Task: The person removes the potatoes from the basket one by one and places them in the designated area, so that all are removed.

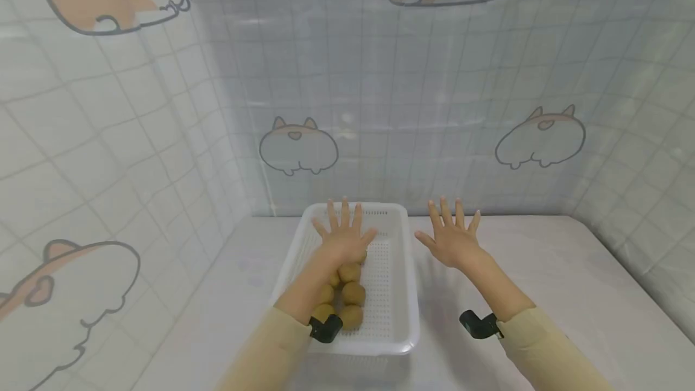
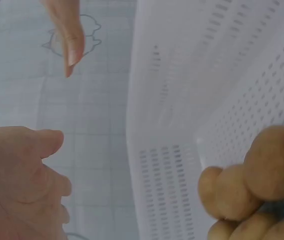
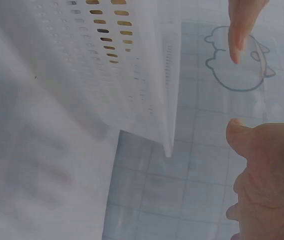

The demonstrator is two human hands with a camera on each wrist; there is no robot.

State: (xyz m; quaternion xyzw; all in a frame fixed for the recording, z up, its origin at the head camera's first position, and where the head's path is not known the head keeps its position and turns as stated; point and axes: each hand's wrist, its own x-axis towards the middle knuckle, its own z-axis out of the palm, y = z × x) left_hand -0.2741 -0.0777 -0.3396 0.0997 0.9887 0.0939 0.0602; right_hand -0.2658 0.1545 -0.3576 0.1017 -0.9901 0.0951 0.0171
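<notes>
Fingers spread, my left hand [image 1: 342, 240] hovers above a white perforated plastic basket [image 1: 411, 294] and holds nothing. Several brown potatoes [image 1: 353, 294] lie along the left side of the basket, partly hidden under the left forearm. To the right of the basket, my right hand [image 1: 452, 240] is held up over the table with its fingers spread, also holding nothing. The left wrist view shows the potatoes [image 2: 272, 162] heaped against each other inside the basket. From the right wrist, the basket's outer wall [image 3: 126, 75] stands beside the hand [image 3: 272, 180].
A pale table surface [image 1: 516, 294] extends on both sides of the basket. Behind it hangs a grid-patterned curtain [image 1: 418, 89] with cartoon dogs, which also covers both sides. Dark wrist cameras [image 1: 326, 329] sit at both cuffs.
</notes>
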